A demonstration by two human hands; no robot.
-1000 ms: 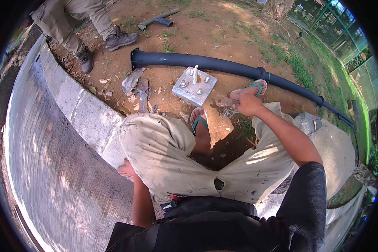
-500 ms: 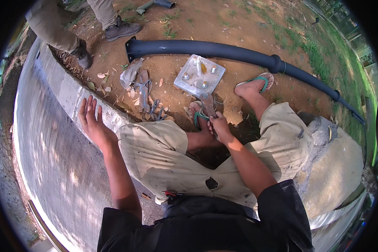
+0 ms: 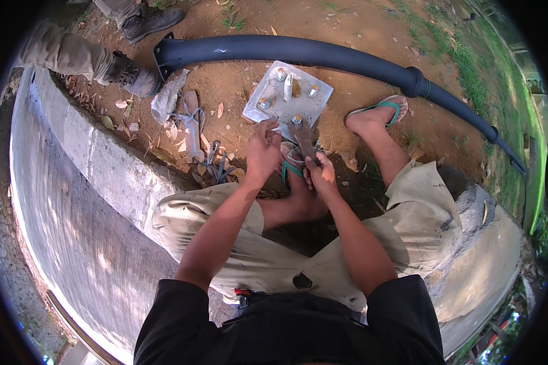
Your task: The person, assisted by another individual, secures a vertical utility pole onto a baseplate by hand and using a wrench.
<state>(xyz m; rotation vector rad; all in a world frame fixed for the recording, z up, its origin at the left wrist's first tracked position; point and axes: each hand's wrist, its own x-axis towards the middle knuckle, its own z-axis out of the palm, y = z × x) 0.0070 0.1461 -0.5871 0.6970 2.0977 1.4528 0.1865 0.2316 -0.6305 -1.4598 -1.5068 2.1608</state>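
The square grey metal plate (image 3: 289, 97) lies on the dirt with four bolts standing up. Just below it, the right hand (image 3: 321, 173) grips a flat rusty wrench (image 3: 302, 139) on the nearest bolt. The left hand (image 3: 263, 149) curls beside the plate's near edge, seemingly empty. The nuts look mostly on.

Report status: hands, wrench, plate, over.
Right hand grips wrench, its head at a plate bolt. Left hand at plate's near edge, holding nothing visible. Own sandalled foot under the hands; pipe lies beyond.
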